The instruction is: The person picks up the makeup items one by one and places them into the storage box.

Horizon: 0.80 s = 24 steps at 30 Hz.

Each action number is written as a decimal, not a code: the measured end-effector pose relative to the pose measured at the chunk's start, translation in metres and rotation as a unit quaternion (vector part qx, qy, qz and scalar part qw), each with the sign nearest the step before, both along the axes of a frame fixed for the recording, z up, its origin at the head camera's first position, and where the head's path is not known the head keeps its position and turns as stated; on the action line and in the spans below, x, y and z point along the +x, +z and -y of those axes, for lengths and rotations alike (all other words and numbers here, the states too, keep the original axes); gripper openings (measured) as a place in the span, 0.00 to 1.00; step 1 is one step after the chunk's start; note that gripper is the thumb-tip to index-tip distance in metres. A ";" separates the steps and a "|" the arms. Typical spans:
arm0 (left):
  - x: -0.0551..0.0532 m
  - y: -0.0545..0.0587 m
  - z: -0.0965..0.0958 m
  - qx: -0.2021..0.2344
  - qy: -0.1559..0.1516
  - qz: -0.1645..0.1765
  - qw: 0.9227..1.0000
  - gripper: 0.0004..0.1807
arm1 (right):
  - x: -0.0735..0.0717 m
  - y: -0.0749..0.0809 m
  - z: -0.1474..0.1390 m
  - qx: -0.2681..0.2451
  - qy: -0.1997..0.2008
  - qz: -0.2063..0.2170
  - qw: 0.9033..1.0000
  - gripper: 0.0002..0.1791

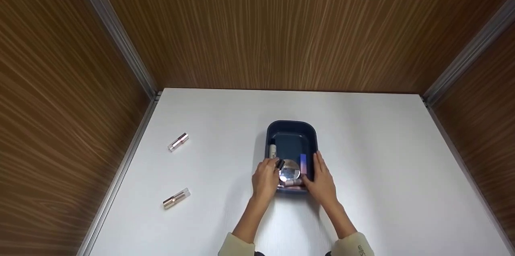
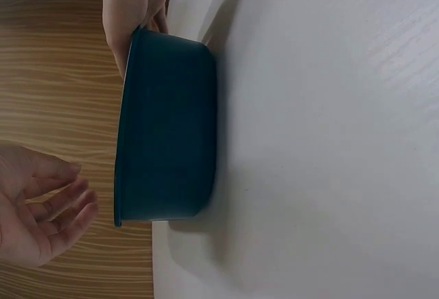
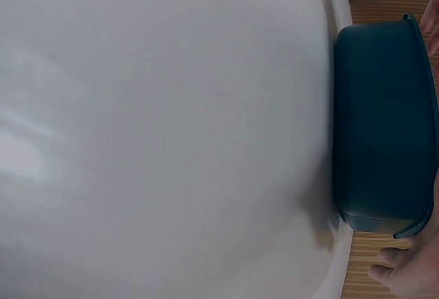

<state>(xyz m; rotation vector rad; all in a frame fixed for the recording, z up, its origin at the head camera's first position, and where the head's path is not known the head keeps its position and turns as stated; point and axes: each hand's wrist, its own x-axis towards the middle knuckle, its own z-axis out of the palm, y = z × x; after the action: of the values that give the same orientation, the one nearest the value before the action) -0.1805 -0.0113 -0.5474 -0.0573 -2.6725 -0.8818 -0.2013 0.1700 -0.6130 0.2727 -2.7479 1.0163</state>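
Note:
A dark blue bin [image 1: 291, 127] stands on the table, with small cosmetics inside. My left hand [image 1: 265, 179] is at its left rim, beside a black-capped tube [image 1: 280, 164]; in the left wrist view this hand [image 2: 41, 206] hovers above the rim with loosely bent fingers and nothing visible between them. My right hand [image 1: 323, 183] grips the right wall, thumb inside and fingers outside. The bin also holds a round shiny compact [image 1: 289, 170], a blue-purple tube [image 1: 303, 163] and a pale tube [image 1: 272, 151]. More tubes lie at the near end, partly hidden.
Two lipsticks with clear ends lie on the white table [image 1: 374, 159] at the left: one farther back [image 1: 178, 142], one nearer [image 1: 176, 199]. Wood-grain panels [image 1: 281, 26] enclose the table at the back and both sides, with metal strips [image 1: 120, 34] at the corners.

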 end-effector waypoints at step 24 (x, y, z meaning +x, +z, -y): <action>0.003 0.007 0.012 0.033 0.029 0.010 0.999 0.17 | -0.001 -0.002 0.001 -0.008 0.001 -0.028 1.000 0.42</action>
<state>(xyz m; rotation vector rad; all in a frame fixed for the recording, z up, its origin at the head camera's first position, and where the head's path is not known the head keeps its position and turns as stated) -0.1778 -0.0235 -0.5407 0.0428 -2.6474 -0.9554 -0.2019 0.1694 -0.6155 0.2960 -2.6881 1.0152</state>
